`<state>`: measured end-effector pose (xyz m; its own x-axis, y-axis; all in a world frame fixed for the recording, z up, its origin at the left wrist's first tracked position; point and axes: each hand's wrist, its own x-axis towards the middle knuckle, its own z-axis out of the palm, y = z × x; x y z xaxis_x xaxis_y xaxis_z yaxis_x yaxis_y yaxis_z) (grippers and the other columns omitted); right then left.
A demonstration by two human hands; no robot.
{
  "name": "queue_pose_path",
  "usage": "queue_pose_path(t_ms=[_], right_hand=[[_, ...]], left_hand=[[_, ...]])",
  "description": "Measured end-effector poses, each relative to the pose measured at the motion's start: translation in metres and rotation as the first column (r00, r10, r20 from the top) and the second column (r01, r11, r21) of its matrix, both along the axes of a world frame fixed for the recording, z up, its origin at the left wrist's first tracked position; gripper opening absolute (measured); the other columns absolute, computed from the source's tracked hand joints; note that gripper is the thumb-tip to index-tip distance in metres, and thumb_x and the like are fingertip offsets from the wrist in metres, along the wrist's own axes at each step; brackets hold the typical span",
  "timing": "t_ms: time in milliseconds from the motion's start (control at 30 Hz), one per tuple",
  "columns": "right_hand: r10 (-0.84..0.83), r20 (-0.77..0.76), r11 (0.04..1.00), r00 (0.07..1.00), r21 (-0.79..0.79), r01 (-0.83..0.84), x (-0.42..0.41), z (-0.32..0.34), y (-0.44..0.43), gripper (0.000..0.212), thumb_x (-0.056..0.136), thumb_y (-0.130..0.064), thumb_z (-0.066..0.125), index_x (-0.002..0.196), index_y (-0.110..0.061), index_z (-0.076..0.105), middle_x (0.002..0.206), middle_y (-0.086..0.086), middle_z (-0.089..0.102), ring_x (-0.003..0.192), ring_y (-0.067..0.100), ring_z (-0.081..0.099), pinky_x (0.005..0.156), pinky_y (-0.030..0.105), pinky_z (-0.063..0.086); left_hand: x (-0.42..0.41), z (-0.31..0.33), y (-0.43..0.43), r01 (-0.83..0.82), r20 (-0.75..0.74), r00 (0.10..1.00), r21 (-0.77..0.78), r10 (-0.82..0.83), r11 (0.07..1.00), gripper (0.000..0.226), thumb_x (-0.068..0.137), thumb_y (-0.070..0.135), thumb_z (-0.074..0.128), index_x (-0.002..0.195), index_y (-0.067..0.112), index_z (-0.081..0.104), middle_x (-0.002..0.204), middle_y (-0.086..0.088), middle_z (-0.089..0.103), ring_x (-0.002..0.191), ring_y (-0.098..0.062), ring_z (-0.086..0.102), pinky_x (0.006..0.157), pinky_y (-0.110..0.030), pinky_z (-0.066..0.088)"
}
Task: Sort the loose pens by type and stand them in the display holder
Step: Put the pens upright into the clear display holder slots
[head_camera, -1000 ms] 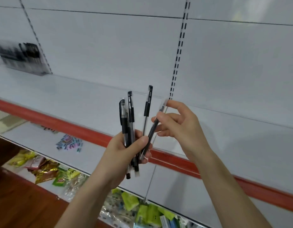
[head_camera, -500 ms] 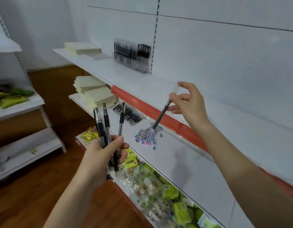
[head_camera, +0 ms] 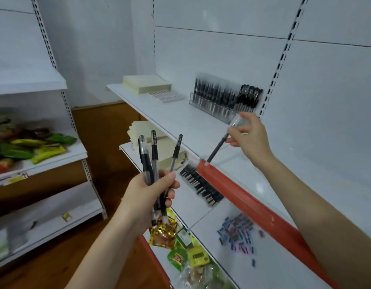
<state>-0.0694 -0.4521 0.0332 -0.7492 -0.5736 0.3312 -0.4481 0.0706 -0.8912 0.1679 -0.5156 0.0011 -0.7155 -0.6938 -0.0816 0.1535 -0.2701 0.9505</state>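
Clear plastic, the holder (head_camera: 213, 110) stands at the back of the top shelf (head_camera: 176, 119), close to the wall, with dark pens upright in its slots. That part of the view is blurred, so I cannot tell which slots are free or which type sits where.

My right hand (head_camera: 250, 138) pinches one pen (head_camera: 217, 146) near its clear upper end, between thumb and fingertips. The pen slants down and to the left, its lower end over the red strip (head_camera: 232, 184) on the shelf edge. It is near the holder but not in it. My left hand (head_camera: 149, 197) is wrapped round a bunch (head_camera: 154, 149) of three pens fanned upward, held low and well apart from the holder.

I judge the step in hand to be standing the single pen with its own kind. I would bring it upright first, because at this slant it would likely catch a slot wall or knock its neighbours. Before picking a slot, I would check its cap and barrel against the rows once the view is sharp. The pinch sits high on the barrel, so the lower end can swing. I would lower it slowly, let the end find the slot, and only then release. The bunch should wait low, out of the way. More loose pens (head_camera: 201, 185) lie on the shelf below
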Motion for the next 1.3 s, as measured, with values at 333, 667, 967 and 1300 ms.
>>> queue_pose_path(t_ms=[333, 667, 967, 1300], right_hand=[[-0.239, -0.080, 0.971, 0.968, 0.003, 0.240, -0.079, 0.005, -0.106, 0.042, 0.092, -0.020, 0.054, 0.131, -0.022, 0.040, 0.085, 0.004, 0.064, 0.072, 0.017, 0.066, 0.071, 0.033, 0.057], [-0.590, -0.173, 0.807, 0.789, -0.148, 0.571, -0.122, 0.010, -0.175, 0.034, 0.092, -0.014, 0.053, 0.125, -0.015, 0.047, 0.083, 0.008, 0.062, 0.067, 0.012, 0.062, 0.071, 0.032, 0.054], [-0.756, -0.187, 0.651, 0.627, -0.118, 0.750, -0.117, 0.014, -0.187, 0.034, 0.091, -0.016, 0.054, 0.125, -0.021, 0.050, 0.077, -0.003, 0.061, 0.080, 0.021, 0.063, 0.078, 0.030, 0.054], [-0.724, -0.320, 0.669, 0.611, -0.111, 0.735, -0.156, 0.028, -0.209, 0.034, 0.092, -0.017, 0.051, 0.126, -0.021, 0.049, 0.071, -0.003, 0.059, 0.070, 0.010, 0.056, 0.072, 0.010, 0.044]], left_hand=[[-0.078, 0.014, -0.136, 0.068, -0.033, 0.997, 0.036, -0.066, 0.997, 0.008, 0.086, 0.010, 0.056, 0.078, 0.008, 0.055, 0.057, -0.001, 0.059, 0.043, -0.008, 0.046, 0.040, -0.017, 0.041], [-0.151, 0.012, -0.289, 0.318, -0.022, 0.948, 0.034, -0.317, 0.948, 0.005, 0.084, 0.008, 0.058, 0.084, 0.006, 0.054, 0.060, -0.004, 0.060, 0.041, -0.009, 0.046, 0.038, -0.018, 0.040], [-0.216, 0.013, -0.335, 0.533, -0.010, 0.845, 0.096, -0.535, 0.841, 0.005, 0.085, 0.006, 0.057, 0.082, 0.008, 0.054, 0.057, -0.002, 0.062, 0.040, -0.007, 0.048, 0.038, -0.017, 0.041], [-0.263, 0.011, -0.335, 0.585, -0.016, 0.809, 0.114, -0.588, 0.803, 0.004, 0.084, 0.011, 0.059, 0.081, 0.009, 0.056, 0.056, 0.001, 0.063, 0.043, -0.007, 0.050, 0.041, -0.018, 0.043]])
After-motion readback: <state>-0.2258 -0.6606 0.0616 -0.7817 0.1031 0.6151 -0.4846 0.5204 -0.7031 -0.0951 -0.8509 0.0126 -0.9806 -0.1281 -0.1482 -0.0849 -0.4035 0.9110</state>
